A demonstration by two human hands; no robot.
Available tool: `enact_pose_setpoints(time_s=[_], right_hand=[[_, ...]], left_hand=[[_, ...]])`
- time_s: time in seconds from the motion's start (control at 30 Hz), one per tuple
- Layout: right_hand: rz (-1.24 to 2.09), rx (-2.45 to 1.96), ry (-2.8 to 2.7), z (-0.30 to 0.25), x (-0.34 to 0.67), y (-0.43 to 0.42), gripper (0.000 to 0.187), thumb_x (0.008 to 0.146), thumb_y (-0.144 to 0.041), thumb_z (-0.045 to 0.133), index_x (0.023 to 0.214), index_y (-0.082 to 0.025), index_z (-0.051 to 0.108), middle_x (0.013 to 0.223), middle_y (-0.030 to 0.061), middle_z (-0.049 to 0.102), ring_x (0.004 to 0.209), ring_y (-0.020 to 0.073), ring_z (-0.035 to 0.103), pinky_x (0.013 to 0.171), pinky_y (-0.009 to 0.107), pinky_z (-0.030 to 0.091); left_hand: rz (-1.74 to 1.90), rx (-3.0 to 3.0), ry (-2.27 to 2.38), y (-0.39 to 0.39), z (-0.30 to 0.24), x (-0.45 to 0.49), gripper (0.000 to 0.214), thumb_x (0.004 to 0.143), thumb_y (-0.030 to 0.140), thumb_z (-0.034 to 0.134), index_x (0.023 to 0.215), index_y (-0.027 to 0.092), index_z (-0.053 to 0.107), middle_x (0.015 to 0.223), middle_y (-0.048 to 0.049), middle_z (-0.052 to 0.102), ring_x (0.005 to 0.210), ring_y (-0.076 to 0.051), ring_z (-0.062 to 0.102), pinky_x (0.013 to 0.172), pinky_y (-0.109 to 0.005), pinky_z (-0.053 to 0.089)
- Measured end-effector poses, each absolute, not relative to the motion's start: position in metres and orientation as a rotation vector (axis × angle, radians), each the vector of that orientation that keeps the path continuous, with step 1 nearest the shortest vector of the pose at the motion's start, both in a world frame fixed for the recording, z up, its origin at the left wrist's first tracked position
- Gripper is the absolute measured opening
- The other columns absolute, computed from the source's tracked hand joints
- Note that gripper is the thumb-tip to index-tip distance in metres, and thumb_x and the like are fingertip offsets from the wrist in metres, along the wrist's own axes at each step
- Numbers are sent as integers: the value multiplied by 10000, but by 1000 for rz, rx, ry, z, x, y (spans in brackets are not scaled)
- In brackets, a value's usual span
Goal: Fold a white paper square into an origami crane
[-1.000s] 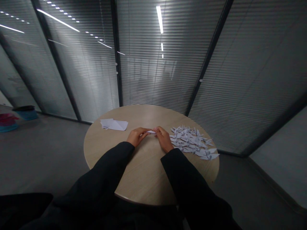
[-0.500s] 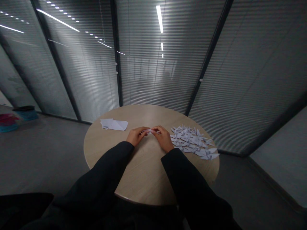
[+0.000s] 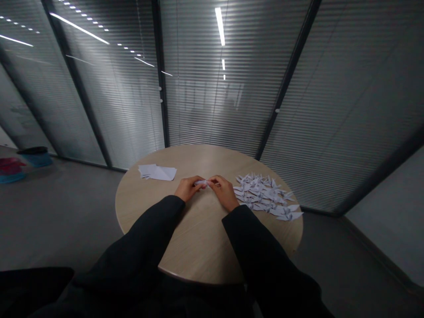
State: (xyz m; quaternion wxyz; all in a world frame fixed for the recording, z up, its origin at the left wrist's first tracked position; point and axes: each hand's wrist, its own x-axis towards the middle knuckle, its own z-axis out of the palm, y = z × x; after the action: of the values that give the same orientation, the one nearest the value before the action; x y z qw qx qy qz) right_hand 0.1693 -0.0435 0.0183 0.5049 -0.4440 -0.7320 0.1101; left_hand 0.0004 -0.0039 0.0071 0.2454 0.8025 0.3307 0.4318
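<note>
Over the middle of the round wooden table (image 3: 202, 247), both hands meet at one small piece of folded white paper (image 3: 200, 182). My left hand (image 3: 188, 187) pinches its left part between thumb and fingers. From the other side, my right hand (image 3: 223, 191) grips the paper with thumb and forefinger. Fingers cover much of the paper, so its exact folded shape cannot be made out. Just right of my right hand lie several folded white paper cranes (image 3: 263, 194), crowded in rows.
A small stack of white paper sheets (image 3: 162, 172) lies at the table's back left. Behind the table stands a glass partition with blinds (image 3: 212, 110). On the floor at the far left are a blue bin with a black liner (image 3: 36, 158) and another with a red liner (image 3: 11, 170).
My fingers have shifted slightly on the folded paper, and more of it shows beside my left hand. The sheets and the cranes have stayed in place.
</note>
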Motion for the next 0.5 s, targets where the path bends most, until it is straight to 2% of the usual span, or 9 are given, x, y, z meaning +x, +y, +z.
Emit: enact_pose_setpoints(time_s=[0.27,0.5], right_hand=[[258,-1019,-1812,17,171,-42,168,846,-244,502,919,-185,641,918,54,647,833,154,592,715,262,464],[210,-1016,-1811,13,173,-39,155,832,-233,537,893,-189,673,871,62,633,815,168,597,689,276,482]], left_hand=[[1160,2019,883,-5,8,3,299,760,411,618,866,134,655,690,-54,705,606,-154,656,604,-254,519],[1106,1975,928,-7,9,4,319,746,405,627,879,118,665,703,-74,711,646,-174,666,639,-271,514]])
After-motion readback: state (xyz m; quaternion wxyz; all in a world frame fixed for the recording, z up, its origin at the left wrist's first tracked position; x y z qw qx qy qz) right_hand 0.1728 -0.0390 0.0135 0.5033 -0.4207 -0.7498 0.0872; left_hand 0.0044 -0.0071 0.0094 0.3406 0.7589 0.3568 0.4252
